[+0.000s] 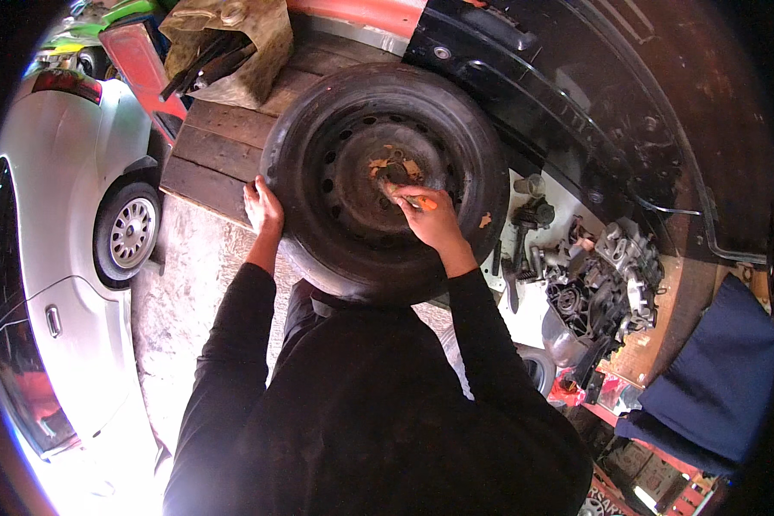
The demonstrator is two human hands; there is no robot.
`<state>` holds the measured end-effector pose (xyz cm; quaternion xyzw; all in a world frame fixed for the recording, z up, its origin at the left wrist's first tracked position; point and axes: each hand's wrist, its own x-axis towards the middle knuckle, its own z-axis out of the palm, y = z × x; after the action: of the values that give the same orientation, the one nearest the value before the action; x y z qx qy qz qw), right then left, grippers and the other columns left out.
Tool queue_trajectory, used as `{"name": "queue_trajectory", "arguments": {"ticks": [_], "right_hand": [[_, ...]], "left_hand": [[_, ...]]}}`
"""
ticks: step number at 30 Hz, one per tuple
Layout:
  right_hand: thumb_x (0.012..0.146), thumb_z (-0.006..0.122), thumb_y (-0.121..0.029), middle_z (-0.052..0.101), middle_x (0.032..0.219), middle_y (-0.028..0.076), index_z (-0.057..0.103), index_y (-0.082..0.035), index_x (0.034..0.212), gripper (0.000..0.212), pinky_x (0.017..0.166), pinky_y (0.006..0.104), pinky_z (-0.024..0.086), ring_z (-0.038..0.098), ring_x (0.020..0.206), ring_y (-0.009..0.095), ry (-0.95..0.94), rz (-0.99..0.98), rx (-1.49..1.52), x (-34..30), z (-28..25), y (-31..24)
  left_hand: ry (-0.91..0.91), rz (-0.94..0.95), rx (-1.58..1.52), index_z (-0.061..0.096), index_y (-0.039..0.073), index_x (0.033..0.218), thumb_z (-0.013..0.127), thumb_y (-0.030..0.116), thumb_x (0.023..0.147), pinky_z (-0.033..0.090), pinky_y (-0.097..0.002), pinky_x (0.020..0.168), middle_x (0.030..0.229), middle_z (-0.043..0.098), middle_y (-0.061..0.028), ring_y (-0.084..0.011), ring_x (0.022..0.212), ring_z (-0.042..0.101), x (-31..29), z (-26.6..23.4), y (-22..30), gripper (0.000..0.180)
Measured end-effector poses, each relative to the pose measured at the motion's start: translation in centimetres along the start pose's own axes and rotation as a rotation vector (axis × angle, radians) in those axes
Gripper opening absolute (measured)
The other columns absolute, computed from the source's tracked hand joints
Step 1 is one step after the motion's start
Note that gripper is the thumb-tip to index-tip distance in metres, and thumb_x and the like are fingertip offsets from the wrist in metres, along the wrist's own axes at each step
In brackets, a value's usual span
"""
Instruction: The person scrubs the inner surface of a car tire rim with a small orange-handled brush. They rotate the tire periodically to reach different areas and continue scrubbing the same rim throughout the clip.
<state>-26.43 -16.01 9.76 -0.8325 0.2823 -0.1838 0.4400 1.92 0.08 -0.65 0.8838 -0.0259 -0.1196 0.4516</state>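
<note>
A black tyre on a dark steel wheel (353, 189) lies face up on a wooden bench in front of me, its near edge close to my body. Orange-tan patches show around its hub, and another marks the right sidewall. My left hand (264, 206) holds the tyre's left edge, with the fingers along its outer side. Over the wheel's centre, my right hand (434, 222) is closed around a small orange-handled brush (423, 203). Its pale tip touches or sits just above the hub; which one I cannot tell.
Wooden planks (219, 150) bear a worn open bag (262, 43) with dark tools. At the right are a greasy metal engine part (606, 275) and dark tools on a white surface. A black car panel (542, 77) stands behind. A silver car (73, 232) is at left, dark blue cloth (705, 378) at right.
</note>
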Motion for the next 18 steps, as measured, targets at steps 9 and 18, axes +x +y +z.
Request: {"name": "queue_trajectory", "arguments": {"ticks": [9, 18], "right_hand": [[0.089, 0.073, -0.007, 0.077, 0.103, 0.009, 0.075, -0.007, 0.102, 0.013, 0.084, 0.0365, 0.058, 0.075, 0.095, 0.028, -0.048, -0.060, -0.020, 0.6, 0.9, 0.3], [0.091, 0.071, -0.007, 0.077, 0.099, 0.011, 0.074, -0.004, 0.102, 0.012, 0.081, 0.0356, 0.058, 0.075, 0.091, 0.027, 0.019, -0.043, -0.002, 0.4, 1.2, -0.6]], "left_hand": [[-0.028, 0.007, 0.011, 0.060, -0.002, 0.121, 0.043, 0.050, 0.103, 0.041, -0.0498, 0.102, 0.125, 0.061, -0.0293, -0.0457, 0.119, 0.056, 0.2, -0.2, -0.2, 0.057], [-0.001, 0.017, -0.021, 0.061, -0.003, 0.120, 0.045, 0.049, 0.103, 0.042, -0.0497, 0.101, 0.122, 0.062, -0.0299, -0.0461, 0.117, 0.057, 0.0, -0.3, -0.1, 0.057]]}}
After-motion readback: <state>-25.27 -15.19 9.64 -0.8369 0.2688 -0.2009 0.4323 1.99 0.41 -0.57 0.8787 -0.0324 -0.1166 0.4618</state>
